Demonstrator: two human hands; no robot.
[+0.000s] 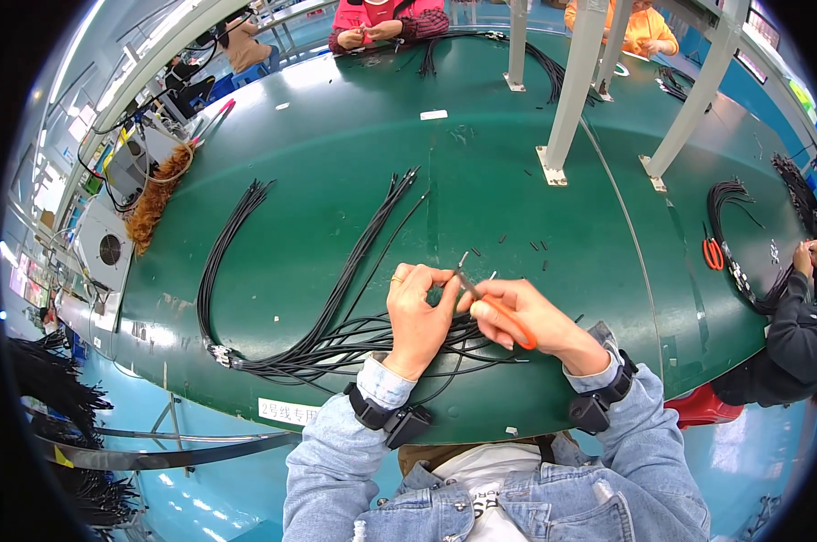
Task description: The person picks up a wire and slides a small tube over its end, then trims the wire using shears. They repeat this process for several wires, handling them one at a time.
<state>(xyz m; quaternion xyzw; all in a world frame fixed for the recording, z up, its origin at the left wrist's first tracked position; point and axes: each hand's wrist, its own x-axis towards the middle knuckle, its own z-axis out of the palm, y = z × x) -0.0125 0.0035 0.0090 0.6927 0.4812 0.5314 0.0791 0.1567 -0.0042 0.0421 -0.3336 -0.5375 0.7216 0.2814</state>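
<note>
Extends both forearms (336,461) forward and inward, pinching thumb toward index finger with the left hand (416,307) and curling the right hand (542,318) just beside it.

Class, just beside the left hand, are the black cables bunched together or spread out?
Spread out: beside the left hand, the black cables fan into separate strands, with green table showing between them.
</note>
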